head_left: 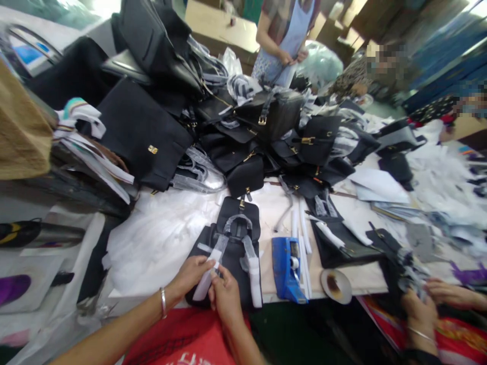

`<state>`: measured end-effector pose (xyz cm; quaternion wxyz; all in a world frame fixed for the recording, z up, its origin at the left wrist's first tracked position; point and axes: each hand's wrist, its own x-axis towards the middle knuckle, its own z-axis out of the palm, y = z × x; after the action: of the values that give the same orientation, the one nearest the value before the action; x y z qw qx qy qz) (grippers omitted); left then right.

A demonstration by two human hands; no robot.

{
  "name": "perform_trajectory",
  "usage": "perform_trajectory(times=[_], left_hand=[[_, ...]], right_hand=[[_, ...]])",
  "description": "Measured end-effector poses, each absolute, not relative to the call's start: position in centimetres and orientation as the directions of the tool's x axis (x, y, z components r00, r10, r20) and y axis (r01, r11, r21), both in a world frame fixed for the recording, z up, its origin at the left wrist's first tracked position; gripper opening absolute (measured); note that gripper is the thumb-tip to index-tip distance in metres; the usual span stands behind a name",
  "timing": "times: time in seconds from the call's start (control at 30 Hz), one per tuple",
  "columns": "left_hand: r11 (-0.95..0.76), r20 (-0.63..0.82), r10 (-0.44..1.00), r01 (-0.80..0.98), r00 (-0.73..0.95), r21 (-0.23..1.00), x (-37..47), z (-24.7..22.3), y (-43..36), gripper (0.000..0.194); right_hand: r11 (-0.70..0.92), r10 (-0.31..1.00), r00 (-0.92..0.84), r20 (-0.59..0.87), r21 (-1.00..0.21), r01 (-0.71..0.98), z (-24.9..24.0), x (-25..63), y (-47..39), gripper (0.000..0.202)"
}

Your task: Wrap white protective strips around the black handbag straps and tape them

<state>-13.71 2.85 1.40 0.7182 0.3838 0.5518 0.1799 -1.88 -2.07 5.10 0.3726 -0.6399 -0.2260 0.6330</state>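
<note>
A black backpack (239, 276) lies flat in front of me at the table's front edge, its flap and gold clasp pointing away. Clear plastic film covers its top handle and upper straps. White wrapping goes round the lower part of the right strap (254, 284). My left hand (196, 274), with a bangle at the wrist, pinches the white-wrapped left strap (204, 284) from the left. From the right, my right hand (226, 291) pinches the same strap just below, fingers close together. Whatever small piece lies between the fingertips is hidden.
A blue tape dispenser (283, 268) stands right of the backpack, beside white strips (304, 243) and a small round dish (335, 285). White padding (152, 243) is heaped at left. Black bags (266, 126) pile up behind. A co-worker's hands (422, 304) work at right; another person (285, 40) stands opposite.
</note>
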Motion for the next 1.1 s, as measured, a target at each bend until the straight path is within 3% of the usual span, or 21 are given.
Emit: perform_trajectory(times=[0.1, 0.17, 0.23, 0.3, 0.4, 0.57, 0.73, 0.83, 0.93, 1.1], left_hand=[[0.569, -0.602, 0.737, 0.199, 0.308, 0.798, -13.1, 1.6, 3.0, 0.055], [0.514, -0.556, 0.777, 0.215, 0.295, 0.831, -12.9, 1.8, 3.2, 0.054], [0.475, -0.526, 0.802, 0.231, 0.284, 0.849, -13.2, 2.1, 3.2, 0.054], [0.459, -0.515, 0.812, 0.247, 0.272, 0.854, -13.9, 2.5, 3.1, 0.053], [0.451, -0.517, 0.819, 0.278, 0.249, 0.848, -14.7, 2.8, 2.7, 0.051], [0.442, -0.524, 0.825, 0.334, 0.212, 0.832, -14.8, 2.7, 2.5, 0.053], [0.370, -0.448, 0.885, 0.399, 0.123, 0.839, -16.1, 3.0, 3.2, 0.050], [0.334, -0.379, 0.926, 0.456, 0.006, 0.825, -17.4, 2.2, 3.6, 0.051], [0.378, -0.424, 0.906, 0.484, -0.017, 0.789, -17.7, 0.3, 4.0, 0.066], [0.506, -0.584, 0.812, 0.487, 0.012, 0.712, -16.4, -1.6, 4.3, 0.093]], right_hand=[[-0.657, 0.744, 0.070, -0.665, -0.746, -0.109, 5.1, -0.8, -2.6, 0.083], [-0.619, 0.774, 0.170, -0.609, -0.786, 0.002, 5.5, 1.0, -3.3, 0.083], [-0.528, 0.829, 0.329, -0.453, -0.827, 0.194, 5.9, 3.5, -4.2, 0.070], [-0.467, 0.847, 0.457, -0.271, -0.790, 0.398, 6.3, 6.1, -4.9, 0.058], [-0.429, 0.857, 0.498, -0.135, -0.721, 0.544, 6.5, 8.6, -5.1, 0.053], [-0.389, 0.897, 0.404, -0.178, -0.753, 0.531, 6.5, 8.9, -4.7, 0.046], [-0.510, 0.798, 0.587, -0.135, -0.671, 0.538, 4.8, 11.7, -5.4, 0.055], [-0.607, 0.762, 0.576, -0.296, -0.635, 0.477, 1.8, 14.1, -5.8, 0.065], [-0.681, 0.728, 0.454, -0.513, -0.611, 0.402, -1.7, 15.3, -5.7, 0.077], [-0.706, 0.708, 0.421, -0.567, -0.597, 0.382, -4.9, 15.8, -4.8, 0.078]])
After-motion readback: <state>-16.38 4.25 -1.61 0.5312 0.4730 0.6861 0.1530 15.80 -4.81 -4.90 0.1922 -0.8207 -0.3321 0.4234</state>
